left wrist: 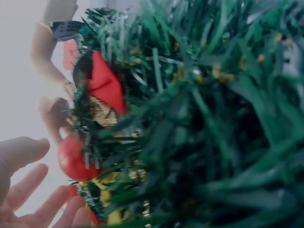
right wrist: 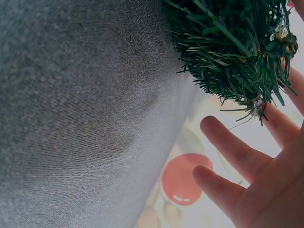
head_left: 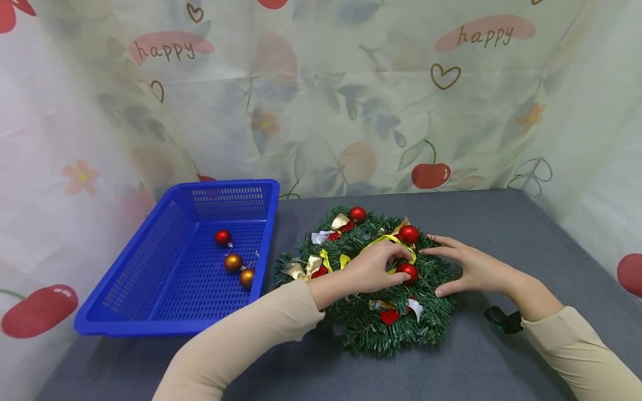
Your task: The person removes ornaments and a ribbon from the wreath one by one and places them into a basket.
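A green Christmas wreath point(head_left: 376, 334) lies on the table, dressed with red baubles, bows and yellow ribbon point(head_left: 325, 260). Over its middle my left hand point(head_left: 368, 267) reaches in, thumb and fingers apart beside a red bauble point(head_left: 407, 273). In the left wrist view, a gap shows between that hand's fingers point(left wrist: 50, 206) and a red bauble point(left wrist: 76, 159). My right hand point(head_left: 478, 270) is spread at the wreath's right edge. Seen from the right wrist, its fingers point(right wrist: 237, 147) are loosely extended, some behind the green sprigs point(right wrist: 237, 52); whether they touch is unclear.
To the left stands a blue plastic basket point(head_left: 175, 328) holding a red bauble point(head_left: 223, 238) and orange-gold baubles point(head_left: 233, 263). A dark strap-like object point(head_left: 503, 321) is at my right wrist. Patterned curtains point(head_left: 321, 111) border the grey table point(head_left: 481, 217).
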### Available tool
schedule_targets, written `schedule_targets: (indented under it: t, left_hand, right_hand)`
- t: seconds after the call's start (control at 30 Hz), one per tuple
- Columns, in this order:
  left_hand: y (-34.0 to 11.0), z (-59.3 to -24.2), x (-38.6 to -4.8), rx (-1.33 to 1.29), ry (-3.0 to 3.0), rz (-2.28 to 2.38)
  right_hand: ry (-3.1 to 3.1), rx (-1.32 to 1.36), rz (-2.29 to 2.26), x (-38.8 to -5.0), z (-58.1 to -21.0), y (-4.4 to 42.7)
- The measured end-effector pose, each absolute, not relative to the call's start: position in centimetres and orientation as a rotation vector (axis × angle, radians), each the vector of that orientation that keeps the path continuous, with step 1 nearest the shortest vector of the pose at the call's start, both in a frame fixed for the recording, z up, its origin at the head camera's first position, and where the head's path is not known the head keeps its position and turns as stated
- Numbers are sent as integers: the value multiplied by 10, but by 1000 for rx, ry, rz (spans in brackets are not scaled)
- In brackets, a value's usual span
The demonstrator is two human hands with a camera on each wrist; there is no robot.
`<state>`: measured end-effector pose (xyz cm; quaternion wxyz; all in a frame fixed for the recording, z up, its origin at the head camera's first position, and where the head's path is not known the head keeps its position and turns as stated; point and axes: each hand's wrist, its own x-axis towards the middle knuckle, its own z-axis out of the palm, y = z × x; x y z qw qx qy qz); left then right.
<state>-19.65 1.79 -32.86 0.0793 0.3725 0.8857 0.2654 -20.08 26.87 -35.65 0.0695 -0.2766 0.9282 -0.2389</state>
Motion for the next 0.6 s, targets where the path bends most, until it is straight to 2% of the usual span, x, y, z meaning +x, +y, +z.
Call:
schedule_targets:
  t: [0.3, 0.6]
  left_hand:
    - [26, -343, -199, 1077, 2628, 751]
    - [26, -343, -200, 1111, 2606, 714]
  right_hand:
    - [2802, -858, -713, -201, -357, 270]
    - [2795, -842, -719, -202, -359, 270]
